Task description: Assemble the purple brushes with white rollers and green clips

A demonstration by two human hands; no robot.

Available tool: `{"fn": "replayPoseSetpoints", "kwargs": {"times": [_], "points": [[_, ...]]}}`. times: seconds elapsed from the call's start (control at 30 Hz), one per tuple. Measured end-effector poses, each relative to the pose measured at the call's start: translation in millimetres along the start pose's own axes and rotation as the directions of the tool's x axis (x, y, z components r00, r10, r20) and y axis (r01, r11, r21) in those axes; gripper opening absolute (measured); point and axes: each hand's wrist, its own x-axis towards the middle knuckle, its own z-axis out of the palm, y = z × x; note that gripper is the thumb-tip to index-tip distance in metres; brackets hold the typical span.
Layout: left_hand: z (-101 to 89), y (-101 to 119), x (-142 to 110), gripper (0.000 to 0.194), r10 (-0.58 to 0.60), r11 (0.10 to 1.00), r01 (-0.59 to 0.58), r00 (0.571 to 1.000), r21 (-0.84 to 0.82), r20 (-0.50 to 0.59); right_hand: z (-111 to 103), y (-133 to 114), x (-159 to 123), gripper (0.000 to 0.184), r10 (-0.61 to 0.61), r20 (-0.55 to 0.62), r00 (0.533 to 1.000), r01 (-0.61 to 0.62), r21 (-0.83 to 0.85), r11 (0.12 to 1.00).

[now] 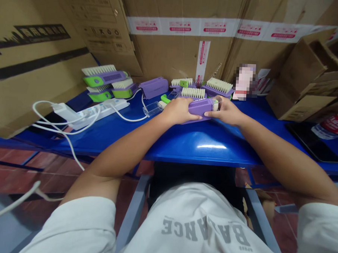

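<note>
A blue metal table (210, 147) runs across the view, its glossy top bearing a row of purple-and-green brushes (111, 78) along the back, bristles up, with a purple case (154, 87) among them. A white power strip (99, 114) lies at left, its cables (127, 117) trailing over the table's edge. A clear plastic box (152, 109) sits just beside the case's front. At right lie a black phone (314, 142), a bottle (330, 126) and a cardboard box (301, 98).
</note>
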Motion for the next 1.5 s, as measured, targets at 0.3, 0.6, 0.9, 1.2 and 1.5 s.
{"fn": "replayPoseSetpoints", "kwargs": {"times": [0.3,0.6,0.9,1.2,1.5], "points": [[0.3,-0.2,0.5,0.067,0.006,1.000,-0.006,1.000,-0.008,0.000,0.7,2.4,0.3,0.084,0.015,-0.008,1.000,-0.015,0.017,1.000],[-1.1,1.5,-0.2,0.068,-0.020,1.000,0.020,1.000,-0.016,0.008,0.3,8.8,3.3,0.086,-0.010,-0.012,1.000,0.010,0.017,1.000],[-0.7,1.6,-0.3,0.069,-0.024,1.000,0.024,1.000,-0.006,0.007,0.9,12.1,2.9,0.081,-0.020,-0.012,1.000,0.020,0.007,1.000],[1.1,0.1,0.6,0.071,-0.017,1.000,0.017,1.000,-0.006,-0.001,-1.0,12.4,3.2,0.079,-0.039,0.001,0.999,0.039,-0.016,0.999],[-0.2,1.4,0.9,0.068,-0.018,1.000,0.018,1.000,0.006,0.006,0.7,8.9,1.2,0.079,-0.012,-0.027,1.000,0.012,-0.018,1.000]]}}
